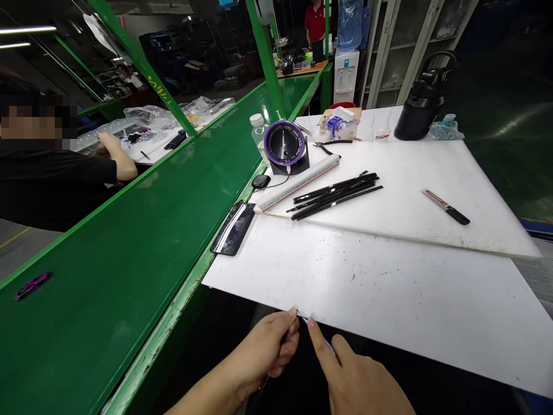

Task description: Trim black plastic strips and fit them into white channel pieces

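Just past the table's near edge, my left hand (279,343) is closed in a pinch. What it holds is mostly hidden; a thin dark line shows below the fingers. My right hand (352,369) is closed around a slim tool (330,345) with a metal tip and a bit of blue showing, its index finger stretched along it. The tool's tip lies close to my left thumb; I cannot tell whether they touch. Farther up, a bundle of glossy black strips (337,195) rests on a white foam board (397,213).
A utility knife (447,207) lies on the board at right. Behind the strips are a long white box (298,183), pliers (332,144) and a round purple-rimmed fan (284,143). A phone (233,229) lies by the green partition (129,230). Another person (52,173) sits beyond it.
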Tool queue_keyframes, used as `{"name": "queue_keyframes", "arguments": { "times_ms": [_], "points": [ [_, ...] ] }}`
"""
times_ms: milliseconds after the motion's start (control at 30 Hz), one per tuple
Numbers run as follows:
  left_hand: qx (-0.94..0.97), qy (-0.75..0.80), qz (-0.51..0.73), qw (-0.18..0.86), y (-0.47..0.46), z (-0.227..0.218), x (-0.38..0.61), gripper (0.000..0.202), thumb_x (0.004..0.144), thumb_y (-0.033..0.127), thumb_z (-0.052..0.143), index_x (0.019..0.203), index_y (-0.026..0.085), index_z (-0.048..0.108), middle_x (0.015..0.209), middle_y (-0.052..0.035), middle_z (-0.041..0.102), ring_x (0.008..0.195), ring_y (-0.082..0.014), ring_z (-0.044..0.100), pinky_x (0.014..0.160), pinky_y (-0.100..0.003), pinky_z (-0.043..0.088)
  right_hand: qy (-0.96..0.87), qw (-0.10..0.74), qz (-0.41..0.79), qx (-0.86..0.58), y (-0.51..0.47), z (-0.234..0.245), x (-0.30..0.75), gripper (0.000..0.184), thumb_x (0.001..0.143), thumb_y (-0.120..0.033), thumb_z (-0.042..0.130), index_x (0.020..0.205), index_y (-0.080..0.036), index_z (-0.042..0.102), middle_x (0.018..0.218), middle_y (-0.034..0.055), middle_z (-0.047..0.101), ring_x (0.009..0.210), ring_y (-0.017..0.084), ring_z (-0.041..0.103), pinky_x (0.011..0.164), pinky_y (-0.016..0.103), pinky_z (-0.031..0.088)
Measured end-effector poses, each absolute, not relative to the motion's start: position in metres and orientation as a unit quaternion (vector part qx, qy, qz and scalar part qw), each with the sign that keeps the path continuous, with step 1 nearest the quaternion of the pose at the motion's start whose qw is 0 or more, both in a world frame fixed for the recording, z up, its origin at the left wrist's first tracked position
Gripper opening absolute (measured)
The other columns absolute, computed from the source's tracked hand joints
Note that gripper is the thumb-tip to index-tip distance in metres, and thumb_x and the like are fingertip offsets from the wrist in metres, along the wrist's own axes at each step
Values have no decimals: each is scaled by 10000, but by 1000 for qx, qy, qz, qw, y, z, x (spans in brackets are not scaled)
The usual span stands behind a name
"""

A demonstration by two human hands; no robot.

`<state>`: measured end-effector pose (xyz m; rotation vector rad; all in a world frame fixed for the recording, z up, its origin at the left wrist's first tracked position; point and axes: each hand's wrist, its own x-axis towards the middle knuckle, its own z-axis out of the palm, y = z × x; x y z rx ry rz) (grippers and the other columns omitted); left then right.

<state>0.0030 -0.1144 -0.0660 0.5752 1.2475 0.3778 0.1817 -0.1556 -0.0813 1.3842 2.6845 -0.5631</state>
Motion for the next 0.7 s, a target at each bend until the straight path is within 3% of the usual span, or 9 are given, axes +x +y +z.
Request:
{"name": "queue_keyframes", "arguments": {
  "times_ms": [133, 233, 300, 367, 433, 533, 600, 667, 700],
  "points": [
    [248, 563, 174, 769, -112, -65, 0, 396, 822, 584, 501, 730, 213, 401, 522, 79, 333, 410, -48, 125, 377, -188, 51, 875, 53, -157, 456, -158, -81, 177, 858, 680, 25, 538, 1493, -100, 293, 804, 71, 577, 420, 137, 515, 341, 253, 144],
    [215, 537, 176, 797, -109, -67, -4, 360, 829, 536, 507, 724, 209, 399, 521, 82, 305, 410, -48, 113, 375, -184, 38, 860, 51, -192, 471, -157, -75, 180, 815, 728, 23, 549, 1492, -114, 300, 823, 69, 589, 456, 154, 544, 360, 251, 235],
    [194, 510, 177, 819, -109, -69, -8, 335, 830, 504, 511, 722, 205, 405, 528, 80, 297, 413, -50, 115, 374, -183, 39, 841, -12, -253, 479, -155, -71, 189, 660, 857, -60, 520, 1484, -132, 329, 834, 68, 601, 507, 171, 571, 411, 253, 356],
    [202, 492, 177, 828, -110, -65, -12, 321, 836, 485, 503, 715, 198, 426, 546, 70, 312, 420, -51, 121, 378, -184, 50, 806, -128, -311, 487, -148, -65, 209, 510, 964, -166, 426, 1470, -188, 367, 851, 57, 615, 619, 188, 606, 532, 269, 463],
    [261, 497, 170, 810, -110, -51, -15, 339, 854, 490, 476, 717, 180, 484, 578, 54, 349, 429, -50, 137, 384, -188, 69, 764, -237, -331, 500, -134, -55, 236, 465, 996, -199, 353, 1455, -265, 391, 877, 33, 623, 737, 188, 616, 650, 273, 492],
    [453, 554, 132, 686, -100, -15, -16, 413, 890, 518, 433, 828, 165, 637, 627, 22, 440, 463, -68, 294, 410, -190, 209, 751, -298, -307, 503, -95, -34, 281, 500, 981, -175, 333, 1459, -319, 370, 930, 6, 615, 839, 179, 596, 761, 285, 475],
    [614, 585, 112, 517, -85, 11, -13, 393, 907, 501, 424, 938, 209, 685, 708, -10, 567, 645, -129, 517, 590, -219, 413, 774, -285, -295, 484, -61, -22, 303, 525, 969, -161, 319, 1473, -307, 345, 990, 9, 612, 874, 183, 583, 799, 303, 464],
    [738, 577, 107, 334, -63, 31, -4, 368, 934, 446, 385, 1026, 239, 675, 923, -43, 673, 878, -198, 602, 810, -301, 459, 805, -240, -291, 458, -28, -18, 314, 560, 945, -132, 338, 1468, -331, 350, 1084, 4, 610, 933, 191, 573, 809, 307, 463],
    [776, 575, 103, 238, -51, 37, 3, 364, 943, 412, 368, 1072, 234, 658, 1021, -64, 683, 943, -225, 610, 851, -336, 453, 820, -222, -283, 445, -14, -19, 316, 587, 917, -101, 361, 1451, -344, 381, 1131, 1, 606, 972, 198, 566, 840, 318, 453]
  ]
}}
